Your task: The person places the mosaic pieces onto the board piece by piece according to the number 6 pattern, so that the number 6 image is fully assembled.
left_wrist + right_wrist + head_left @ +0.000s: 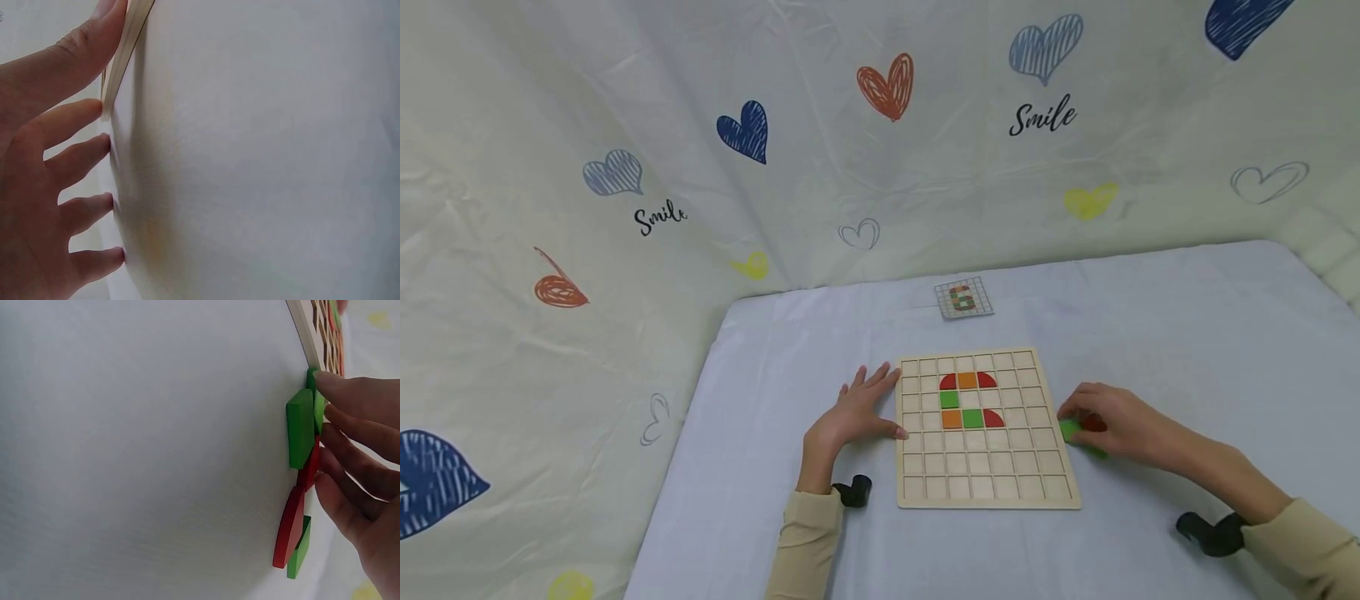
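A wooden grid board [985,468] lies on the pale blue table. Red, orange and green tiles [967,400] fill some of its upper cells. My left hand [880,400] lies flat with spread fingers at the board's left edge, the thumb against the board edge [125,50]. My right hand [1078,421] rests just right of the board on a small pile of loose tiles. Its fingers [350,394] touch a green tile [300,425] and a red tile [307,472]. Another red tile [289,528] and a green one [301,547] lie beside them. The right thumb is hidden.
A small pattern card [964,297] showing a coloured figure lies behind the board. A cloth backdrop [775,167] printed with hearts encloses the table at the back and left. Bare tablecloth [1187,333] stretches to the right.
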A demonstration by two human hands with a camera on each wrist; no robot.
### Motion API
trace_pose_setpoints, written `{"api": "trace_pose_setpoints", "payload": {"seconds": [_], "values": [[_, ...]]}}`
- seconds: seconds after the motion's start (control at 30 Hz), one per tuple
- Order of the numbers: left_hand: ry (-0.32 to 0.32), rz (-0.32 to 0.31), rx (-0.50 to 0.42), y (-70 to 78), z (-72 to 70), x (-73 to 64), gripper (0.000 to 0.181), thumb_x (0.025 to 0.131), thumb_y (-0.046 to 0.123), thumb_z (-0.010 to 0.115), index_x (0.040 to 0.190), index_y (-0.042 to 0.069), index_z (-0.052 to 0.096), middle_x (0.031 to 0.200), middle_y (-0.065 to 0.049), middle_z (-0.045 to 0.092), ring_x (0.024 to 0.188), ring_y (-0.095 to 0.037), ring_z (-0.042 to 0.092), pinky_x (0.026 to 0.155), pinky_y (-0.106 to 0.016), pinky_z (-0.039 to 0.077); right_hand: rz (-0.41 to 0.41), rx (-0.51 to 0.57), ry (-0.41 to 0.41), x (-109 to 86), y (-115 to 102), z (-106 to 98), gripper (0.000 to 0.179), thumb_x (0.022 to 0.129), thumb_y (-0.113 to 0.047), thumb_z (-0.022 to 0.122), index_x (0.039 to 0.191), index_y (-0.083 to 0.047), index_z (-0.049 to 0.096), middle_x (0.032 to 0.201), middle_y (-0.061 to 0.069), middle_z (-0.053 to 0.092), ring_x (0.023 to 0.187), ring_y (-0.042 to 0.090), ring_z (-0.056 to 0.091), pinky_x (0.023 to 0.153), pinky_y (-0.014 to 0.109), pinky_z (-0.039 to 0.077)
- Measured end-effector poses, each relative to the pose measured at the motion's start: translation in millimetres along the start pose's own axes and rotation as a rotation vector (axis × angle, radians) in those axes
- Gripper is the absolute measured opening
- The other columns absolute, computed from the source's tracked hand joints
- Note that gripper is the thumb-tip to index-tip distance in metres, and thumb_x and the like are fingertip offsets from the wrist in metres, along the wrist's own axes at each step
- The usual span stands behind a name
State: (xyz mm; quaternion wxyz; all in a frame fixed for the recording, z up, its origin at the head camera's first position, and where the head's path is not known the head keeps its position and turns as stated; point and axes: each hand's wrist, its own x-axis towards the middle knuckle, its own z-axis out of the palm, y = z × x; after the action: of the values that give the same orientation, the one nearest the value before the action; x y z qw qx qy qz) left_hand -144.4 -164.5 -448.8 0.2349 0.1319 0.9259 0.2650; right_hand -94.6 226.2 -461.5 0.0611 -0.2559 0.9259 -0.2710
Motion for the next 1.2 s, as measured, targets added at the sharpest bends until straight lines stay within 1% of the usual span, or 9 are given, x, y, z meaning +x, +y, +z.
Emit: {"api": "trace_pose_setpoints", "payload": {"seconds": [0.13, 0.27, 0.4, 0.5, 0.63, 0.73, 0.83, 1.0, 1.2], "values": [[-0.002, 0.002, 0.007, -0.4, -0.3, 1.1, 0.1, 0.081, 0.029, 0.089, 0.163, 0.018, 0.033, 0.173, -0.003, 0.02, 0.161, -0.036, 0.0, 0.127, -0.063, 0.004, 0.007, -0.029, -0.001, -0.2, -1.6, 1.1, 0.021, 0.08, -0.012, 0.086, 0.099, -0.013, 0.076, 0.099, -0.006, 0.064, 0.086, 0.007, 0.055, 0.073, 0.025, 0.054], [-0.002, 0.0, 0.011, -0.8, -0.2, 2.1, 0.1, 0.081, 0.03, 0.089, 0.163, 0.02, 0.032, 0.173, -0.002, 0.019, 0.161, -0.035, -0.001, 0.127, -0.063, 0.003, 0.013, -0.03, 0.017, -0.7, -2.6, 3.1, 0.023, 0.078, -0.011, 0.088, 0.097, -0.013, 0.075, 0.097, -0.007, 0.064, 0.084, 0.007, 0.053, 0.071, 0.026, 0.053], [0.002, -0.001, 0.01, -1.7, 0.8, 2.9, 0.101, 0.081, 0.031, 0.089, 0.163, 0.021, 0.032, 0.173, -0.001, 0.019, 0.161, -0.034, -0.001, 0.127, -0.063, 0.003, 0.013, -0.011, 0.052, -2.0, -2.8, 6.0, 0.029, 0.075, -0.007, 0.09, 0.096, -0.01, 0.07, 0.094, -0.006, 0.066, 0.079, 0.006, 0.055, 0.068, 0.025, 0.053], [0.003, -0.002, 0.007, -1.9, 1.4, 3.0, 0.101, 0.08, 0.031, 0.089, 0.163, 0.021, 0.033, 0.173, -0.001, 0.019, 0.161, -0.034, -0.001, 0.127, -0.063, 0.003, 0.03, 0.03, 0.069, -3.4, -3.2, 6.0, 0.029, 0.076, -0.003, 0.088, 0.096, -0.01, 0.069, 0.093, -0.007, 0.068, 0.078, 0.002, 0.057, 0.067, 0.023, 0.054], [0.002, -0.007, 0.009, -1.3, 1.4, 2.6, 0.101, 0.08, 0.03, 0.089, 0.163, 0.021, 0.032, 0.173, -0.001, 0.019, 0.161, -0.034, -0.001, 0.128, -0.062, 0.003, -0.033, 0.069, 0.133, -4.6, 0.2, 6.1, 0.027, 0.077, 0.001, 0.085, 0.098, -0.01, 0.072, 0.09, -0.009, 0.07, 0.077, -0.005, 0.054, 0.062, 0.02, 0.053], [0.003, -0.01, 0.013, -1.1, 0.9, 2.1, 0.1, 0.081, 0.03, 0.089, 0.163, 0.021, 0.032, 0.173, -0.001, 0.019, 0.161, -0.034, -0.001, 0.128, -0.062, 0.003, -0.124, 0.054, 0.204, -4.0, 4.3, 8.4, 0.027, 0.076, 0.002, 0.086, 0.098, -0.011, 0.076, 0.088, -0.011, 0.07, 0.075, -0.007, 0.054, 0.06, 0.019, 0.053], [0.005, -0.01, 0.015, -1.0, 0.7, 1.6, 0.1, 0.081, 0.031, 0.089, 0.163, 0.021, 0.032, 0.173, -0.001, 0.019, 0.161, -0.034, -0.001, 0.128, -0.062, 0.004, -0.163, 0.044, 0.246, -3.1, 5.4, 8.8, 0.027, 0.076, 0.002, 0.086, 0.097, -0.011, 0.078, 0.085, -0.012, 0.068, 0.075, -0.007, 0.055, 0.06, 0.017, 0.053], [0.005, -0.009, 0.012, -1.1, 0.4, 0.6, 0.1, 0.081, 0.031, 0.089, 0.163, 0.022, 0.033, 0.172, -0.001, 0.02, 0.161, -0.034, -0.001, 0.128, -0.062, 0.004, -0.165, 0.048, 0.278, -3.8, 2.4, 6.8, 0.029, 0.075, 0.005, 0.086, 0.098, -0.011, 0.078, 0.086, -0.012, 0.068, 0.075, -0.007, 0.056, 0.06, 0.017, 0.054], [0.004, -0.004, 0.008, -1.9, 0.2, 0.2, 0.1, 0.081, 0.031, 0.089, 0.163, 0.022, 0.032, 0.172, 0.0, 0.02, 0.161, -0.034, -0.001, 0.128, -0.062, 0.003, -0.125, 0.085, 0.255, -3.9, -3.1, 5.9, 0.03, 0.076, 0.006, 0.084, 0.098, -0.012, 0.077, 0.089, -0.01, 0.071, 0.078, -0.004, 0.062, 0.062, 0.017, 0.056]]}}
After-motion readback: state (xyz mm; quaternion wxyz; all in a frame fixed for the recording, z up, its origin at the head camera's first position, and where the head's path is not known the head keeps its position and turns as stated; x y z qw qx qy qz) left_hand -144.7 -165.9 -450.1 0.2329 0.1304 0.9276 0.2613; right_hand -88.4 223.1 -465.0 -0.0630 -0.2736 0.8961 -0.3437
